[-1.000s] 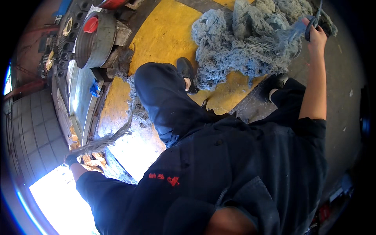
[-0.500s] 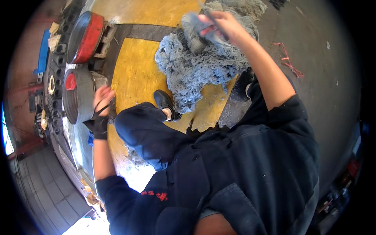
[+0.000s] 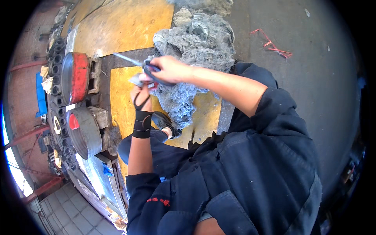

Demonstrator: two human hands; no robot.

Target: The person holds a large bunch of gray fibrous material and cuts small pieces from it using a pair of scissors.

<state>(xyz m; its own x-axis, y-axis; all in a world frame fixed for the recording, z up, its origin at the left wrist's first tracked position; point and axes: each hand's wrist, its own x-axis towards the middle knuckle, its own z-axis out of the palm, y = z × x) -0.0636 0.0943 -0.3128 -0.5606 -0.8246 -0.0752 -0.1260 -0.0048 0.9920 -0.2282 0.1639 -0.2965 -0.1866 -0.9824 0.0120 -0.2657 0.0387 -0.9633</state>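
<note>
A pair of scissors (image 3: 150, 71) with dark handles is gripped in my right hand (image 3: 170, 69). One slim blade points to the upper left. Just below it, my left hand (image 3: 141, 95) wears a black wrist wrap and has its fingers raised and drawn together by the handles. A small pale and reddish piece (image 3: 152, 85) shows at the left fingertips, too blurred to name. Behind both hands lies a heap of tangled grey-blue netting (image 3: 196, 43), spread over a yellow sheet on the floor. It partly hides behind my right forearm.
Two round drums stand on blocks at the left: one with a red side (image 3: 79, 78), one grey (image 3: 84, 133). Beyond them runs a row of dark tubes (image 3: 58, 80). A red cord (image 3: 270, 44) lies on the grey floor at the right. My shoe (image 3: 164, 121) is beside the netting.
My right hand has come down and left from above the netting, bringing the scissors. My left hand has moved right from beside the drums to meet it. The view has shifted too.
</note>
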